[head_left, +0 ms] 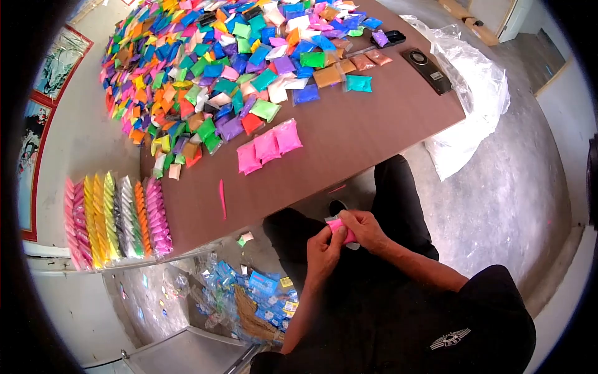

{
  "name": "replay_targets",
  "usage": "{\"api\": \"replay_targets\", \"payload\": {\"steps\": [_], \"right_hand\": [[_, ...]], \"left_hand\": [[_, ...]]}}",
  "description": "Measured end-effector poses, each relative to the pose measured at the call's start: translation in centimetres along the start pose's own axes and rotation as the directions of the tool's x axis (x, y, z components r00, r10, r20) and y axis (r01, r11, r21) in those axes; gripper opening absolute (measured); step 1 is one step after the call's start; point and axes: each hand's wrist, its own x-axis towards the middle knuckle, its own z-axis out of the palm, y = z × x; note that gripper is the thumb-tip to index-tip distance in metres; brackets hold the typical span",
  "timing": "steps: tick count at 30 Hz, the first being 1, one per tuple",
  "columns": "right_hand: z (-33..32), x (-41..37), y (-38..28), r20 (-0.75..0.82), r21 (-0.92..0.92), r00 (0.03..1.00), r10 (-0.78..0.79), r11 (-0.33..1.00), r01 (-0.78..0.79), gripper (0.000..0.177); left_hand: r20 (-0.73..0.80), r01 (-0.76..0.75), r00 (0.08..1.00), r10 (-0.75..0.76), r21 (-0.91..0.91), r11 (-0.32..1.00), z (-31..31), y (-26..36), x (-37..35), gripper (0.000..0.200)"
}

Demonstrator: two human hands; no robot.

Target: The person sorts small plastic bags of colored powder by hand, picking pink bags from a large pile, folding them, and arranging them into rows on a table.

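Note:
Over my lap, in front of the table edge, my left hand [323, 252] and my right hand [364, 230] pinch a small bright pink packet [340, 230] between them. Its clear plastic edge shows at the top, while fingers cover much of the rest. Three larger pink packets [268, 147] lie side by side on the brown table [349, 143]. Left of them lies a thin pink strip [222, 199].
A big heap of colourful packets [205, 68] covers the table's far left. A black device with a round dial [427, 70] and a clear plastic bag [470, 93] are at the right. Bundled coloured packets [112, 218] line the left edge. A broom [252, 315] lies among blue packaging [265, 283] below.

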Motion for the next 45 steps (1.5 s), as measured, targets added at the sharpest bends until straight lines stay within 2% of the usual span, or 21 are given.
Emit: {"api": "replay_targets", "payload": {"steps": [3,5,8,10,12,16,18,21,22,28,31,33,34,36,38,39,40,41,42,44,45], "right_hand": [[0.2,0.0,0.1,0.035,-0.021,0.998,0.05,0.999,-0.049,0.036],[0.3,0.0,0.2,-0.027,-0.055,0.999,-0.026,0.998,0.024,0.033],[0.4,-0.2,-0.2,-0.105,-0.06,0.994,-0.029,0.998,0.023,0.032],[0.5,-0.4,-0.5,-0.108,-0.032,0.993,-0.055,0.998,0.051,0.033],[0.6,-0.3,-0.8,-0.111,-0.005,0.991,-0.081,0.997,0.081,0.033],[0.3,-0.1,-0.8,-0.062,0.038,0.998,0.029,0.999,-0.027,0.037],[0.1,-0.2,-0.9,0.065,0.049,0.995,0.082,0.995,-0.085,0.036],[0.2,-0.3,-0.8,0.016,-0.028,0.999,-0.035,0.999,0.036,0.035],[0.1,-0.3,-0.9,0.014,-0.029,0.999,-0.038,0.999,0.038,0.035],[0.4,-0.6,-1.3,-0.073,-0.02,0.996,-0.059,0.998,0.057,0.034],[0.4,-0.4,-1.1,-0.126,-0.044,0.992,-0.019,0.999,0.013,0.034],[0.0,-0.2,-1.3,-0.093,-0.066,0.976,0.198,0.977,-0.205,0.034],[-0.2,-0.1,-1.1,-0.096,-0.059,0.969,0.226,0.971,-0.232,0.034],[-0.8,0.3,-0.2,-0.009,-0.022,0.982,0.188,0.982,-0.188,0.035],[-0.5,0.1,-0.3,-0.038,-0.013,0.995,0.09,0.996,-0.091,0.033],[-0.4,-0.1,-0.7,-0.012,0.157,0.992,0.127,0.98,-0.124,0.03],[0.0,-0.2,-0.6,-0.015,0.163,0.989,0.149,0.976,-0.145,0.03],[0.4,-0.2,-0.5,-0.016,0.364,0.985,0.173,0.918,-0.155,0.027],[0.4,0.0,-0.5,-0.015,0.546,0.982,0.186,0.824,-0.148,0.025],[-0.3,0.1,-0.2,-0.036,0.498,0.974,0.224,0.849,-0.177,0.029],[-0.3,0.1,-0.3,-0.036,0.511,0.966,0.256,0.836,-0.203,0.029]], "left_hand": [[0.003,0.028,1.0,-0.028,0.007,1.0,-0.3,-0.2,-0.3,0.03],[0.004,0.045,0.999,-0.045,-0.022,0.999,-0.2,-0.3,-0.3,0.031],[0.015,0.08,0.997,-0.08,0.017,0.997,0.1,-0.5,-0.1,0.033],[0.043,0.138,0.99,-0.135,-0.072,0.988,0.5,-0.6,-0.1,0.033],[0.042,0.119,0.992,-0.116,-0.079,0.99,0.7,-0.1,0.0,0.033],[0.051,0.053,0.997,-0.052,-0.017,0.998,0.2,0.6,-0.1,0.034],[0.056,0.049,0.997,-0.048,-0.01,0.999,-0.2,-0.3,-0.2,0.034],[0.07,0.096,0.993,-0.091,-0.069,0.993,-0.2,-0.2,-0.3,0.032],[0.084,0.146,0.987,-0.135,-0.134,0.98,-0.1,0.3,-0.4,0.031],[0.04,0.174,0.985,-0.17,-0.179,0.968,1.0,1.2,-0.5,0.032],[0.052,0.166,0.986,-0.159,-0.195,0.967,0.7,0.8,-0.3,0.031],[0.045,0.133,0.991,-0.128,-0.167,0.977,0.5,0.9,0.1,0.03],[0.041,0.097,0.995,-0.092,-0.137,0.986,0.4,0.9,0.0,0.03],[0.068,0.151,0.987,-0.144,-0.129,0.98,0.2,1.4,0.0,0.032],[0.077,0.208,0.977,-0.2,-0.116,0.971,0.1,0.7,0.0,0.04],[0.08,0.231,0.972,-0.223,-0.115,0.966,0.2,0.5,0.1,0.04],[0.079,0.253,0.968,-0.24,-0.278,0.927,0.2,0.3,0.0,0.04],[0.078,0.261,0.964,-0.253,-0.432,0.863,0.2,0.1,-0.1,0.041],[0.079,0.268,0.962,-0.26,-0.433,0.861,0.3,-0.2,-0.1,0.041],[0.008,0.142,0.988,-0.152,-0.4,0.906,0.3,-0.8,0.1,0.047],[0.011,0.105,0.994,-0.107,-0.335,0.936,0.1,-0.3,0.1,0.037]]}}
